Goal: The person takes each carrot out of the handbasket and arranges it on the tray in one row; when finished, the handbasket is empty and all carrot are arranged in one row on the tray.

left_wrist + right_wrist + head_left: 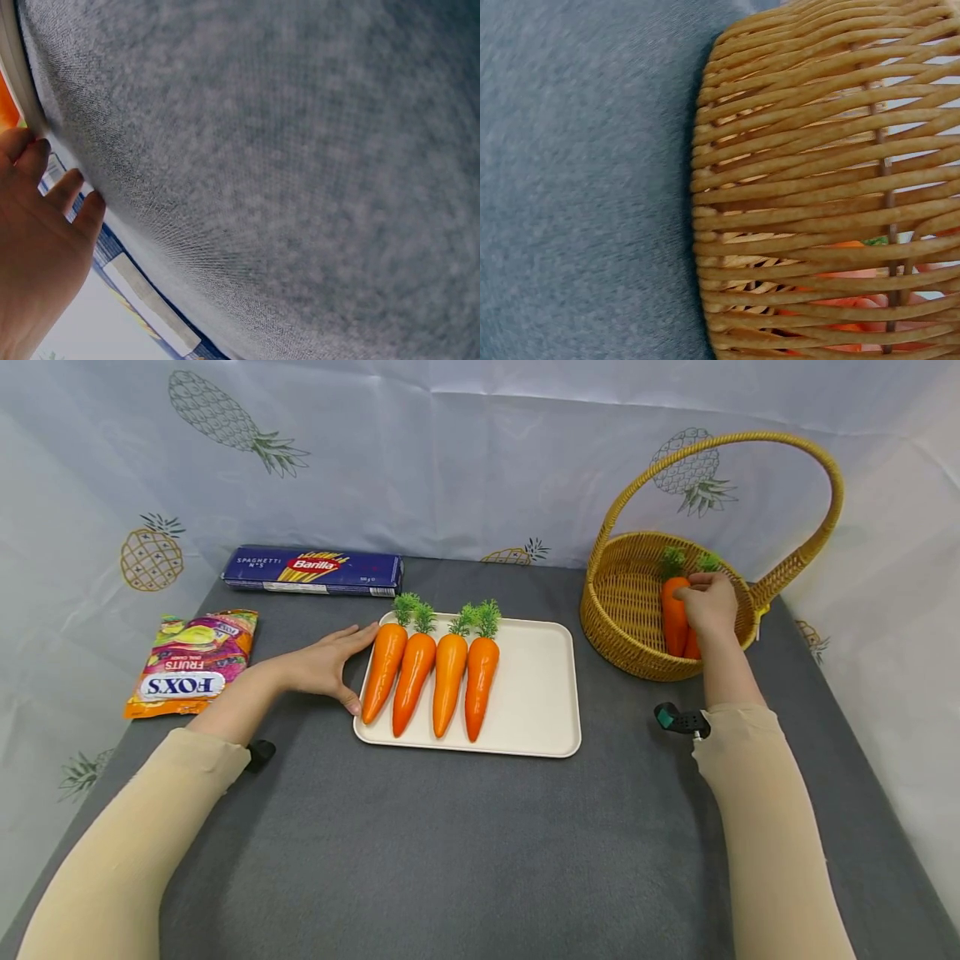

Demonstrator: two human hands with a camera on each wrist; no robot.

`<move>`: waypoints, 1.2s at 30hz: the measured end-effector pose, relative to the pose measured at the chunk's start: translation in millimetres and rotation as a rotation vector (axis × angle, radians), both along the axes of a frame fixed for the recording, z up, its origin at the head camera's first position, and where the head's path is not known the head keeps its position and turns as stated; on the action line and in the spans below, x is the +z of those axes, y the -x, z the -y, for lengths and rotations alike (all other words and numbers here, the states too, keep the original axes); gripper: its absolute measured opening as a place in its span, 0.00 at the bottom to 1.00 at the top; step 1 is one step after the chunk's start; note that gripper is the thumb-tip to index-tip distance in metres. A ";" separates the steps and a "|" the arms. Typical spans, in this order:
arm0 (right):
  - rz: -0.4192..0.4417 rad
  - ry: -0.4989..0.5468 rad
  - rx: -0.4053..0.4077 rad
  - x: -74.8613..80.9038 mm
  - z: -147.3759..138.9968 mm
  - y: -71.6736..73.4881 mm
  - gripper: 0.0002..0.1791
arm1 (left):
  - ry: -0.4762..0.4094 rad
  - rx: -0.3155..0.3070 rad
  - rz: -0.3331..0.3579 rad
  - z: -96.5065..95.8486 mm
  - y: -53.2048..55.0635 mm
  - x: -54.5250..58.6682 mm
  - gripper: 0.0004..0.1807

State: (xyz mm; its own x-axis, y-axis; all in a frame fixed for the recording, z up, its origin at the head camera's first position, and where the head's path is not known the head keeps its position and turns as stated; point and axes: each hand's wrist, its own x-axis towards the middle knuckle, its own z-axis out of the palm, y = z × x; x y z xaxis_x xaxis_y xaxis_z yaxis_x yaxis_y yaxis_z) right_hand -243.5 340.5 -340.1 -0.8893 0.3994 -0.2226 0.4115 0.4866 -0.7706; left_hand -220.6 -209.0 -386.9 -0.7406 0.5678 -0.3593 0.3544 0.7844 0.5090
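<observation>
My left hand (318,664) is at the left edge of a cream tray (532,693), thumb and fingers spread along the rim. Several orange carrots (447,681) with green tops lie side by side on the tray's left half. Over to the right, my right hand (712,606) reaches into a wicker basket (626,589) and grips a carrot (692,647), which it mostly covers. Another carrot (675,618) leans beside it in the basket, right at the thumb. From the right wrist, the woven wall (817,172) hides most of the hand and carrots.
A blue spaghetti box (313,570) lies behind the tray, along the back of the grey table (465,852). Near the left edge is a candy bag (195,664). The basket's tall handle (750,437) arches above its opening. A pineapple-print cloth (465,460) hangs behind.
</observation>
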 end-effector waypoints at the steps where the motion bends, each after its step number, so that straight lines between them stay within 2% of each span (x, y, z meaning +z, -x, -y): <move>1: 0.012 -0.034 0.015 -0.9 0.7 0.0 0.32 | 0.000 0.000 0.001 0.0 -0.1 0.1 0.75; 7: 0.026 -0.149 0.107 -5.9 2.3 -0.5 0.35 | 0.002 -0.001 0.003 -0.3 -0.4 0.8 0.75; 20: 0.126 -0.201 0.268 -6.3 5.0 -0.4 0.45 | -0.003 -0.007 0.000 -0.9 0.3 0.2 0.75; 36: 0.155 -0.186 0.314 -7.9 5.7 -1.1 0.49 | -0.008 -0.006 0.001 0.4 0.0 -0.6 0.75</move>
